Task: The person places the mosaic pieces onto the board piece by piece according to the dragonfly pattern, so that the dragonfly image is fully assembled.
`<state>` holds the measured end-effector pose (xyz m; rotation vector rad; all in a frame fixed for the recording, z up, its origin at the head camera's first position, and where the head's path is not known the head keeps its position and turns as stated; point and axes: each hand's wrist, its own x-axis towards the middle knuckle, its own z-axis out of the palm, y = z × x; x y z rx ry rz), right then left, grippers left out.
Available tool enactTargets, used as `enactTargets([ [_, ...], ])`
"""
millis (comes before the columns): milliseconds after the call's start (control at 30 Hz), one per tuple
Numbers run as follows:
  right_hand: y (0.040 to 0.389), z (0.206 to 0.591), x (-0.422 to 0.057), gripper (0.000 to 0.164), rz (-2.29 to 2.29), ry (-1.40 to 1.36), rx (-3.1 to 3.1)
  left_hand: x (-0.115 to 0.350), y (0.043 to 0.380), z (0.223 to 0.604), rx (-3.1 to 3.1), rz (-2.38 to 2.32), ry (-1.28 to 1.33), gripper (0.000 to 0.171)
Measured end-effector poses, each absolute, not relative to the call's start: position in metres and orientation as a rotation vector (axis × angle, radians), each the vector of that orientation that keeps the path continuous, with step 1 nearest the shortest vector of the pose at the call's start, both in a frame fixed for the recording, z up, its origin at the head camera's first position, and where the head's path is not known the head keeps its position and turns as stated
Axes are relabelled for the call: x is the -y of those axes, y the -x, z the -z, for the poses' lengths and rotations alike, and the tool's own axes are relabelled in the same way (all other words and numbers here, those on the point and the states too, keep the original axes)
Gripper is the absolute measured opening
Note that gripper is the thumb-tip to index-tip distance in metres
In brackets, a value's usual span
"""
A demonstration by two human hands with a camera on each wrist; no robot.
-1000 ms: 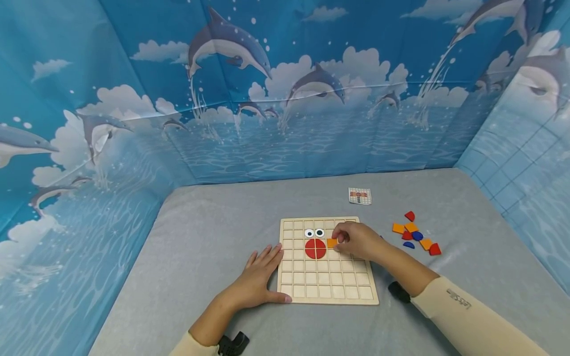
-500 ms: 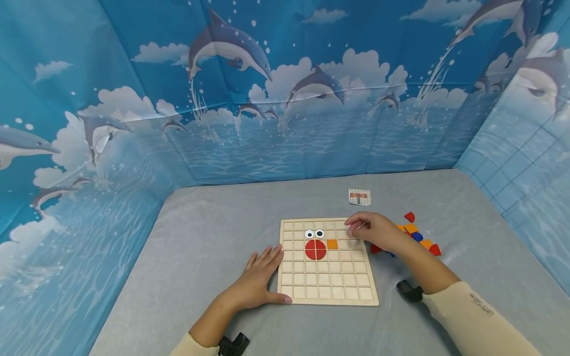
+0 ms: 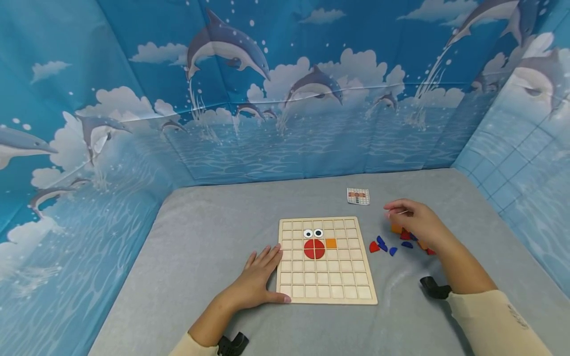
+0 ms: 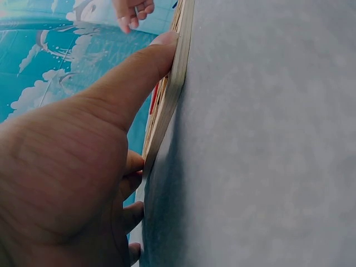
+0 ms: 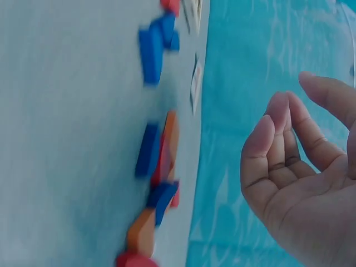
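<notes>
Board: wooden grid, flat on grey cloth, lower centre of the head frame.
Pieces on board: 2 eye pieces above 1 red disc of 4 quarters; 1 orange square just right of the disc.
Left hand: wide, fingers at the board's left edge, thumb at its lower left corner.
Right hand: right of centre, fingers loosely curved, grip slack and bare, above red, blue and orange loose pieces.
Card: above the board's upper right corner.
</notes>
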<state>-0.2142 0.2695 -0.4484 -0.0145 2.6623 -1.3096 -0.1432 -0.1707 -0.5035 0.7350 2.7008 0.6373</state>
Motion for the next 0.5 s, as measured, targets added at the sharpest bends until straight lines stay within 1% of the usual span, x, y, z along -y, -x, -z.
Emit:
enactTargets([
  [267,0.214,0.46,-0.3,0.054,1.272,-0.138,-2.655,0.171,0.143,0.503,-2.703,-0.634,-0.733,0.116],
  [500,0.216,0.47,-0.317,0.049,1.217,-0.218,-2.603,0.17,0.143,0.504,-2.694,-0.637,-0.721,0.116],
])
